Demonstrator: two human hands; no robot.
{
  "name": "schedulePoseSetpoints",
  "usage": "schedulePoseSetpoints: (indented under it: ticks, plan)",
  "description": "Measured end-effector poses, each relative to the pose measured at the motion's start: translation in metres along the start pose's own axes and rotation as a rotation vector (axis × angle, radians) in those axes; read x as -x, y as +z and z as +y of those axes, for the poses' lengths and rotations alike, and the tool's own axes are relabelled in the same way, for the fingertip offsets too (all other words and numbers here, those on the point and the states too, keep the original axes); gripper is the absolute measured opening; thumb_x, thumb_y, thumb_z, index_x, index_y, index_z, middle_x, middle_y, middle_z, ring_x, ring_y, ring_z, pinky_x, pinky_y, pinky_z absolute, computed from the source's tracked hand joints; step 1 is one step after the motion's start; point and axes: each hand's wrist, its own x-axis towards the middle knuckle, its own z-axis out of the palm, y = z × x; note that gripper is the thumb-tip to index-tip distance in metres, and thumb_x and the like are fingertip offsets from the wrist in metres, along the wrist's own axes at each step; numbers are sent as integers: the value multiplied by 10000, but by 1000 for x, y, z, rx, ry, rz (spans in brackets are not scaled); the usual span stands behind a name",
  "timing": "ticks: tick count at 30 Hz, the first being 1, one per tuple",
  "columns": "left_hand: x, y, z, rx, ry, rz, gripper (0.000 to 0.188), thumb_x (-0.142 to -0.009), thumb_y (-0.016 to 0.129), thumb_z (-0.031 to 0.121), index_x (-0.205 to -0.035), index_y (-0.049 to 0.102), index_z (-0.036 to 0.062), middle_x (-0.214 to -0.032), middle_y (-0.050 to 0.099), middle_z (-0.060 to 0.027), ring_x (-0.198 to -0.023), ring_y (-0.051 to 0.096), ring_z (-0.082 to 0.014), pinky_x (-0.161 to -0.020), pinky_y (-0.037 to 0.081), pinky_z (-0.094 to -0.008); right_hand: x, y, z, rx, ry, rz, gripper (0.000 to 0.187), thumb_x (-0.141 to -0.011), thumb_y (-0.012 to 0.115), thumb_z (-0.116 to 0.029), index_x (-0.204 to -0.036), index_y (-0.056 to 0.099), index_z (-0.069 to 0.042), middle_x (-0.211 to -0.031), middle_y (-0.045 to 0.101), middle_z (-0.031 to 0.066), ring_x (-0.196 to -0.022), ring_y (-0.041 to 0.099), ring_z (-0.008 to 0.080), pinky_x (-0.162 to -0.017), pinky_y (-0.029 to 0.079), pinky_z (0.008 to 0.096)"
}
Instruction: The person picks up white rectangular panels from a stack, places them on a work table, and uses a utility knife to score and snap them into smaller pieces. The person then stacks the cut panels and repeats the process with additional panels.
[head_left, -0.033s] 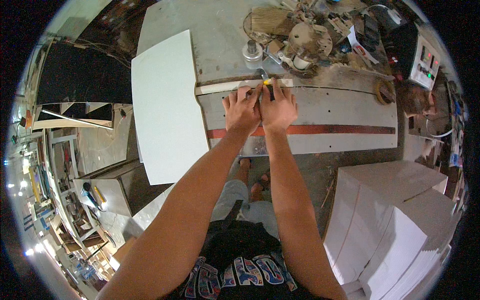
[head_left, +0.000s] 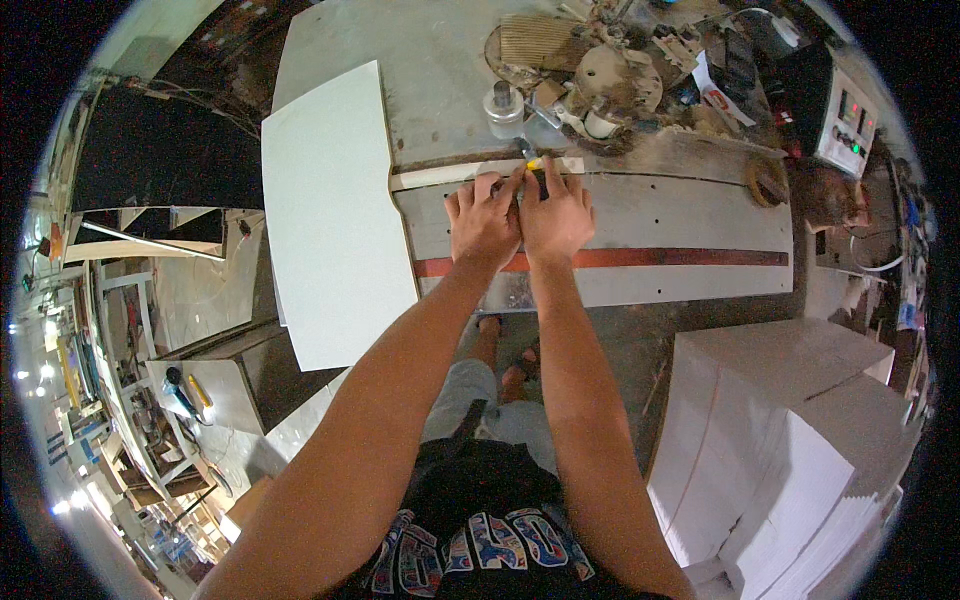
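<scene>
My right hand (head_left: 556, 218) is closed around a small tool with a yellow-and-black body (head_left: 533, 166) and a grey tip; its exact kind is hard to make out. Close against it, my left hand (head_left: 485, 217) has bent fingers, with the index finger reaching to the tool. What the left fingers grip is mostly hidden. Both hands are over a narrow pale strip (head_left: 430, 177) lying across the worktable (head_left: 700, 215). A large white panel (head_left: 330, 215) lies left of the hands, its right edge meeting the strip's left end.
Beyond the hands stand a clear bottle (head_left: 505, 112) and a dusty round machine part (head_left: 615, 80). A tape roll (head_left: 768, 183) lies at the right, below a control box (head_left: 850, 125). A red band (head_left: 690, 258) runs along the table's near side. White panels (head_left: 770, 430) are stacked at lower right.
</scene>
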Motion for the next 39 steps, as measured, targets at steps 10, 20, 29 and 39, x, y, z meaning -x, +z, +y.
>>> schedulePoseSetpoints:
  ticks: [10,20,29,39]
  plan:
    - [-1,-14,-12,529,-125,66,370,-1044,803,437,-1276,800,150,-1106,753,-31,-1125,677,-303,-1103,422,-500,33,-68,15,-58,-218,-2,399,-994,891,-355,-1376,846,-249,-972,721,64,-915,701,336,-854,547,503]
    - [-4,1,-37,778,-86,166,240,-977,867,351,-989,823,116,-963,797,-41,-981,731,-304,-954,462,-508,44,-88,8,-1,-314,-144,403,-981,888,-412,-1351,850,-258,-1048,715,25,-1049,668,302,-1034,442,525]
    - [0,11,-51,669,169,262,216,-987,893,238,-1055,810,51,-989,808,-122,-941,778,-321,-868,550,-470,43,-98,18,17,-410,-141,422,-966,877,-450,-1336,847,-248,-1057,732,25,-1033,669,297,-987,432,532]
    - [-5,37,-50,906,-112,289,197,-1082,781,285,-1015,817,103,-982,777,-35,-939,717,-234,-966,517,-450,23,-121,27,-70,-536,-210,442,-932,902,-403,-1351,845,-271,-1066,739,14,-1043,678,289,-995,454,515]
